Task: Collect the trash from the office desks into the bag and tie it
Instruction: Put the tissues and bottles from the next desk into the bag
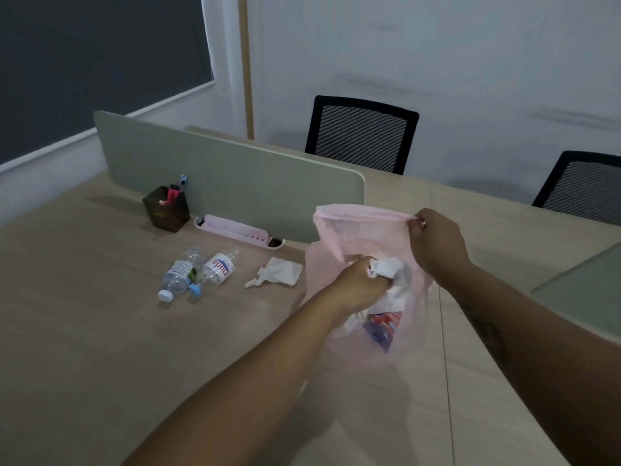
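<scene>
Tabletop [100, 331] fills the lower frame, grey divider [218, 176] standing across its upper left. Centre-right, the pink bag [356, 230] is held open, already partly loaded. The right hand [437, 243] pinches the rim high, and the left hand [356, 284] is in the mouth clutching a white paper wad [386, 267]. Still to collect, centre-left: two bottles [178, 275] [218, 267] and a crumpled tissue [279, 272], with nothing blocking them. Tying not yet begun.

A dark pen holder [164, 210] is standing near a pink tray [235, 230] lying along a grey divider panel [235, 176]; a black mesh chair [361, 134] and a second chair [581, 186] are standing beyond.
</scene>
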